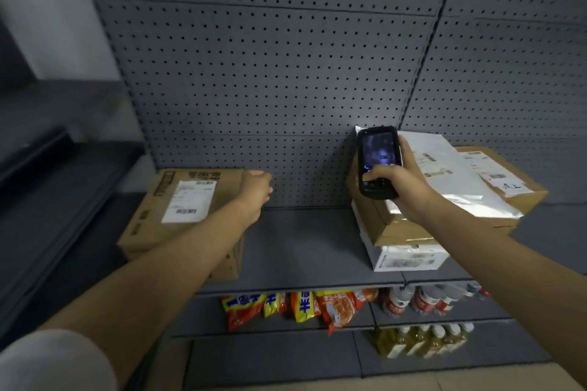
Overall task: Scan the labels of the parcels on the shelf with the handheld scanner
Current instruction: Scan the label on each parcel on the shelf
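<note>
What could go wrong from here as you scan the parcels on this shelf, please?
The stack on the right looks unsteady: a white mailer lies tilted across a cardboard box atop a white box, so a nudge might slide it off. The right hand holds the scanner close over them. The left hand rests at the left box, possibly shifting it.

Matt cardboard box (190, 216); glossy plastic mailer (451, 174); matt perforated metal backboard (270, 73).

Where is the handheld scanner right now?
In the head view, right of centre: the right hand holds the handheld scanner upright over the stacked parcels on the shelf, screen toward the camera.
</note>
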Available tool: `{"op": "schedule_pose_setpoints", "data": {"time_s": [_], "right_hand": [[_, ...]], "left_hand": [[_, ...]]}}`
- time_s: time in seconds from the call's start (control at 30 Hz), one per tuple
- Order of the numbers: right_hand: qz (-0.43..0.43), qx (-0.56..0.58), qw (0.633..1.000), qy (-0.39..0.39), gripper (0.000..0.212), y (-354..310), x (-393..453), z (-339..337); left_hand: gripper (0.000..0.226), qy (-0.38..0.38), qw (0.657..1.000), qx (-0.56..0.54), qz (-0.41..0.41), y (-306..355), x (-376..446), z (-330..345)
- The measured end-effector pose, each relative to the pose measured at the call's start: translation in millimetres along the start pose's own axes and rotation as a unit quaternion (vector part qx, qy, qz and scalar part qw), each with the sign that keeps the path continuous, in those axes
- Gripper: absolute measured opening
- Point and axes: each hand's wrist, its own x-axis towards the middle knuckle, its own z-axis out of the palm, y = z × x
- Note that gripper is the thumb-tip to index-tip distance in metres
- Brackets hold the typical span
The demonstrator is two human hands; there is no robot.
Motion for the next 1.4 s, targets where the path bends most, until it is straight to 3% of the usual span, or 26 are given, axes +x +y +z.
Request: {"op": "schedule_pose_setpoints", "data": {"time_s": [0.1, 0.23, 0.43, 0.57, 0.63, 0.73, 0.87, 0.97, 1.03, 1.13, 1.27, 1.4], "right_hand": [[0.001, -0.024, 0.999, -0.032, 0.088, 18, -18, 25], [0.056, -0.021, 0.996, -0.060, 0.116, 51, -43, 62], [0.110, -0.042, 0.985, -0.123, 0.119, 86, -66, 121], [0.140, -0.029, 0.981, -0.129, 0.120, 104, -67, 159], [0.154, -0.024, 0.981, -0.119, 0.118, 111, -62, 177], [0.162, -0.010, 0.981, -0.106, 0.093, 116, -52, 206], [0.180, 0.024, 0.980, -0.077, 0.078, 129, -38, 241], [0.192, 0.047, 0.979, -0.054, 0.077, 138, -32, 254], [0.197, 0.053, 0.978, -0.047, 0.076, 143, -29, 259], [0.209, 0.067, 0.975, -0.029, 0.079, 152, -25, 262], [0.209, 0.071, 0.975, -0.019, 0.087, 158, -24, 265], [0.201, 0.079, 0.976, -0.018, 0.084, 160, -24, 267]], "left_hand": [[0.027, 0.006, 1.000, 0.023, -0.013, -24, -27, -26], [0.026, 0.025, 0.998, 0.042, -0.047, -59, -62, -66], [0.019, 0.033, 0.995, 0.097, -0.017, -81, -75, -134], [0.030, 0.014, 0.989, 0.144, -0.015, -79, -50, -170], [0.031, 0.001, 0.986, 0.166, -0.008, -77, -33, -184], [0.031, -0.026, 0.973, 0.228, 0.024, -74, -4, -203], [0.026, -0.070, 0.912, 0.387, 0.121, -83, 32, -232], [0.062, -0.090, 0.838, 0.516, 0.151, -87, 50, -249], [0.095, -0.124, 0.815, 0.552, 0.125, -89, 61, -258], [0.119, -0.142, 0.828, 0.535, 0.088, -98, 74, -265], [0.134, -0.100, 0.848, 0.517, 0.063, -105, 78, -263], [0.147, -0.099, 0.849, 0.518, -0.025, -100, 80, -258]]}}
